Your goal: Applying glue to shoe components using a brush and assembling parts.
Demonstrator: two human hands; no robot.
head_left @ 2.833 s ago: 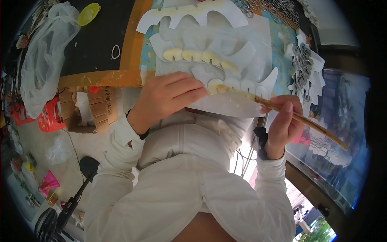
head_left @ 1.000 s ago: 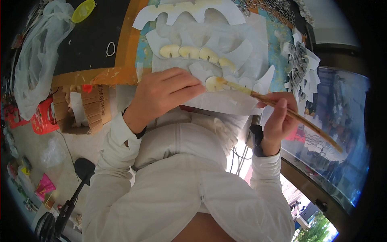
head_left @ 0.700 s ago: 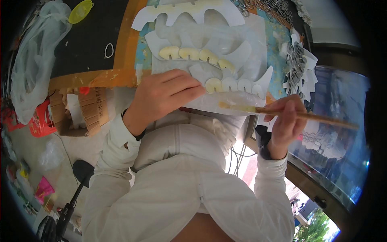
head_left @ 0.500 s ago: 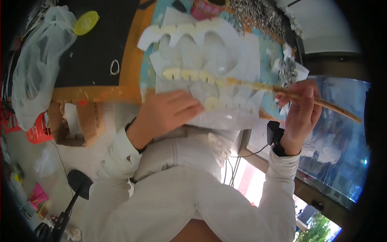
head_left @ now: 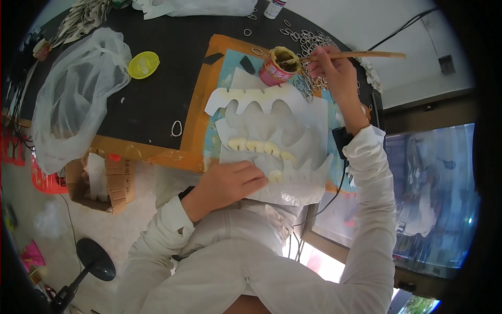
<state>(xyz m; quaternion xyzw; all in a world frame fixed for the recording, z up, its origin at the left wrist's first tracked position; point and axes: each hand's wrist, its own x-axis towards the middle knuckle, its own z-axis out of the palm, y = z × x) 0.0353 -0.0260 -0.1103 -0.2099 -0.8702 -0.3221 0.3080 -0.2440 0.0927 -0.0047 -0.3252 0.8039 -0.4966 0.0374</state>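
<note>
My right hand (head_left: 334, 70) grips a long wooden glue brush (head_left: 366, 54), its coated end at the mouth of a red pot (head_left: 277, 67) of yellowish paste. My left hand (head_left: 230, 183) rests palm down on the near left of a white sheet (head_left: 308, 118), fingers stretched out and holding nothing. On the sheet lie white pieces with scalloped edges. A far strip (head_left: 251, 98) carries pale yellow smears, and nearer the middle a row of small rounded tabs (head_left: 254, 146) is coated yellow. Another yellow-coated tab (head_left: 275, 176) shows beside my left fingertips.
Metal oval rings (head_left: 308, 42) are heaped behind the pot. To the left on the black table lie a yellow dish (head_left: 144, 65), a single ring (head_left: 177, 128) and a white mesh bag (head_left: 78, 99). A cardboard box (head_left: 112, 183) stands below the table edge. A glass-fronted cabinet (head_left: 434, 193) is at right.
My right hand has carried the brush from over the coated tabs away to the far side, its end now at the pot. The left hand stays on the sheet; the view has shifted.
</note>
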